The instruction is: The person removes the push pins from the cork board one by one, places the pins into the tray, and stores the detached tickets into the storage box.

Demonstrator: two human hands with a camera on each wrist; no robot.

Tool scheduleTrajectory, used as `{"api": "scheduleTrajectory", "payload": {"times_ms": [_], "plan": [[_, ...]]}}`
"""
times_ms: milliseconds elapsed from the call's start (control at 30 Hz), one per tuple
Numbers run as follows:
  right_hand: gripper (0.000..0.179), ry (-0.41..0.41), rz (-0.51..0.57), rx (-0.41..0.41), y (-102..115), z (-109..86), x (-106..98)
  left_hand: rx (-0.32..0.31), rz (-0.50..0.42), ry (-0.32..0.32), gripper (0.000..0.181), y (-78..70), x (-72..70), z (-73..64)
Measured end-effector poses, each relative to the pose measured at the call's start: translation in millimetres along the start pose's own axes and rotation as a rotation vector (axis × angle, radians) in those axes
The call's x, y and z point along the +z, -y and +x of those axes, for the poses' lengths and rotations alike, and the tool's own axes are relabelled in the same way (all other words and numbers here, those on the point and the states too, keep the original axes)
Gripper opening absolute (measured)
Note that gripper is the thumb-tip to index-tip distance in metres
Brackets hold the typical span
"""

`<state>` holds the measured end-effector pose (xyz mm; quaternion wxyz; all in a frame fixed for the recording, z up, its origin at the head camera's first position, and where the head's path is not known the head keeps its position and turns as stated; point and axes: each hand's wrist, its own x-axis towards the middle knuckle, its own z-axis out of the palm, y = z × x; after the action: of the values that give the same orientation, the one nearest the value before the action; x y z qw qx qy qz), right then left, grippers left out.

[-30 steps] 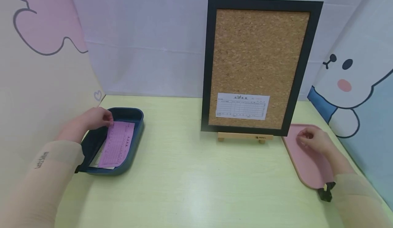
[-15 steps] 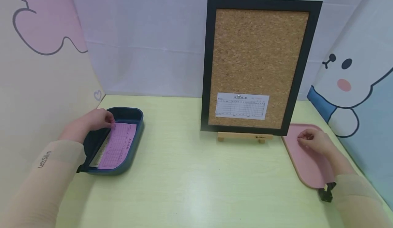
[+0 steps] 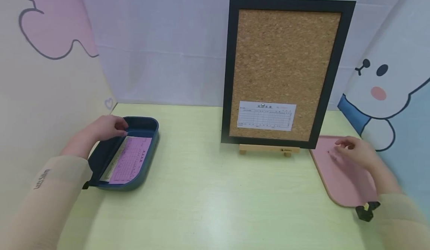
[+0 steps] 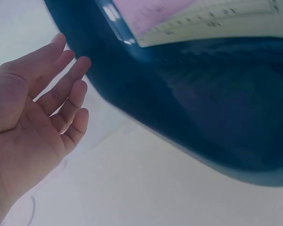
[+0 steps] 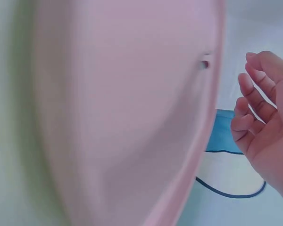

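Observation:
My left hand [image 3: 109, 127] hovers over the far end of the dark blue tray [image 3: 153, 145] with relaxed fingers and nothing between them. In that tray a pink printed slip [image 3: 131, 160] lies partly over a cream one [image 4: 245, 12]. The left wrist view shows the loose fingers apart from both papers. Above the pink tray [image 3: 352, 186], my right hand [image 3: 359, 153] hangs loosely curled and holds nothing. Small pins [image 3: 332, 156] lie on the tray near its fingertips; one pin [image 5: 205, 63] shows by the rim in the right wrist view.
A black-framed cork board [image 3: 285, 63] stands upright on a small wooden stand [image 3: 268, 149] at the back. A white printed form [image 3: 267, 116] is fixed low on it with one pin [image 3: 263, 105]. Pale yellow tabletop [image 3: 215, 190] spans between the trays.
My left hand has let go of the pink slip's upper end, and the slip lies in the tray. My right hand has risen and moved right, bringing the small pins into view.

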<state>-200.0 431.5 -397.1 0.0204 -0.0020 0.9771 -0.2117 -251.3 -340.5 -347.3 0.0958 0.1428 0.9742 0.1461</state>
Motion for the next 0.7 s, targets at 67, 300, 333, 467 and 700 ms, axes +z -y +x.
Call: {"api": "scheduleTrajectory", "payload": {"times_ms": [67,300,333,467,700], "plan": [[0.040,-0.015,-0.003,-0.011,4,-2.7,-7,0.006,-0.005,-0.017,0.032,-4.0,-2.3,-0.2],[0.044,-0.086,0.007,0.005,23,-9.7,-28,0.017,-0.010,-0.075,0.034,-22.5,-11.2,-4.5],[0.043,-0.107,0.002,0.000,27,-10.6,-31,0.013,-0.009,-0.085,0.035,-25.8,-12.0,-5.5],[0.046,-0.166,-0.009,0.018,41,-14.1,-43,-0.006,-0.005,-0.136,0.037,-40.3,-11.5,-8.5],[0.048,-0.261,-0.005,0.038,62,-19.0,-57,-0.016,-0.016,-0.217,0.039,-69.5,-13.9,-12.1]]}}
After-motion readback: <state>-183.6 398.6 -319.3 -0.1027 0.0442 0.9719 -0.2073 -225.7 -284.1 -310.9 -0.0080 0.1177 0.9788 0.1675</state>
